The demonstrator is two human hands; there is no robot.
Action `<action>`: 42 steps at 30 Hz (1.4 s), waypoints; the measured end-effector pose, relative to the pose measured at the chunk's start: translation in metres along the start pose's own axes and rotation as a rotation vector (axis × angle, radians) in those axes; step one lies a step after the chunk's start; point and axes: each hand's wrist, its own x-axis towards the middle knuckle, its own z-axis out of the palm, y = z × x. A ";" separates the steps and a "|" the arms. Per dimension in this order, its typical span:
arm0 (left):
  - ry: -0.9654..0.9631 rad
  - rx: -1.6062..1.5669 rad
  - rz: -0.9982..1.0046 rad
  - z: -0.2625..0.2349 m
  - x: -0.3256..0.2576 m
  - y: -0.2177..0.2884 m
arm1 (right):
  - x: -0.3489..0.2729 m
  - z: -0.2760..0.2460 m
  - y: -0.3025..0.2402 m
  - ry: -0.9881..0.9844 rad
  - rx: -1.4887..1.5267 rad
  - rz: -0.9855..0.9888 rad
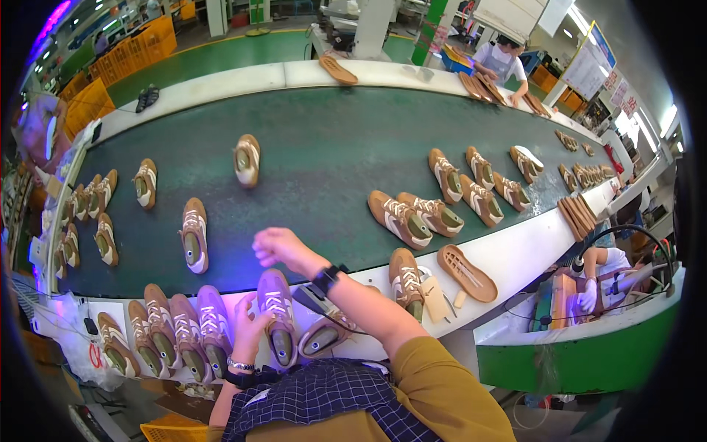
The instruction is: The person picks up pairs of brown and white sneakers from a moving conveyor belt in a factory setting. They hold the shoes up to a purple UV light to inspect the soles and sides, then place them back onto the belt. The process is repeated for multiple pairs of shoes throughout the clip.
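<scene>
My left hand [249, 329] is among the shoes along the near ledge, its fingers curved and apart. The thumb side is beside, perhaps touching, a brown sneaker [278, 309] with pale laces and a green shoe last inside. Over the belt's near edge, my right hand [278, 247] is closed, with its fingers curled; whatever they may hold is hidden. Under my right forearm lie a dark device [313, 298] with a cable and another sneaker [325, 335], tipped on its side. Left of my left hand stands a row including a purple-lit sneaker [213, 324].
The green belt [309, 162] carries several sneakers, including one near the middle [194, 236]. On the near ledge to the right are a lone sneaker [406, 280], a tan sole [467, 272] and a beige block [436, 298]. A co-worker [502, 62] handles soles across the belt.
</scene>
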 end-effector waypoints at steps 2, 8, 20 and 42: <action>-0.058 0.245 0.113 0.007 -0.003 -0.013 | -0.041 -0.023 -0.003 0.135 -0.122 -0.012; -0.060 0.530 0.276 0.029 -0.010 0.009 | -0.123 -0.179 -0.025 0.832 -0.621 -0.175; 0.086 0.708 0.182 0.010 -0.022 0.026 | -0.158 -0.304 -0.029 0.932 -1.033 0.132; -0.720 0.851 0.492 0.107 -0.010 0.049 | -0.163 -0.264 -0.068 0.814 -0.920 0.010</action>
